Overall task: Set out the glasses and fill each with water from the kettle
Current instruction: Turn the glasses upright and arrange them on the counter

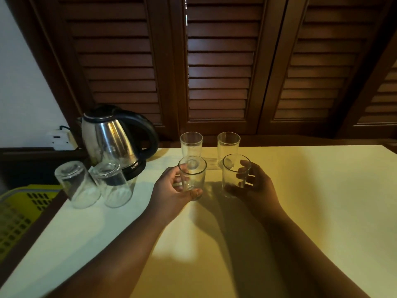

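Two upright glasses (191, 145) stood right of the kettle (111, 138); left hand (169, 190) grasped a third glass (193, 177), right hand (257, 188) a fourth glass (232, 175); two inverted glasses (77, 186) sat before the kettle; none looked filled.

Four clear glasses that look empty stand upright in a square near the far edge of the table (300, 190). The back-left glass (191, 145) and back-right glass (228, 147) stand free. The left hand (171, 190) grips the front-left glass (192, 179), and the right hand (257, 186) grips the front-right glass (235, 175). To the left, the outer inverted glass (77, 186) and inner inverted glass (112, 186) stand mouth-down just in front of the steel kettle (111, 140), which is black-handled, lid shut and on its base.
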